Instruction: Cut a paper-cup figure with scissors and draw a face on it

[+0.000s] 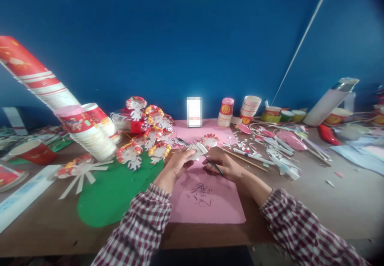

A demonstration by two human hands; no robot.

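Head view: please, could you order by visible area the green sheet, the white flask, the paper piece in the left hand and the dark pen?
Largest to smallest:
1. Green sheet
2. White flask
3. Paper piece, partly covered by the left hand
4. Dark pen, partly covered by the right hand

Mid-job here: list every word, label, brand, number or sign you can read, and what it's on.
No legible text.
Pink sheet: black strokes, no readable word.
White strip, left: blue print, too blurred.
Small pink-topped cup stack: round emblem, too small.
Leaning cup stack: printed pattern, unreadable.
Upright white object: pixelated, unreadable.
Paper piece in the left hand: no lettering discernible.
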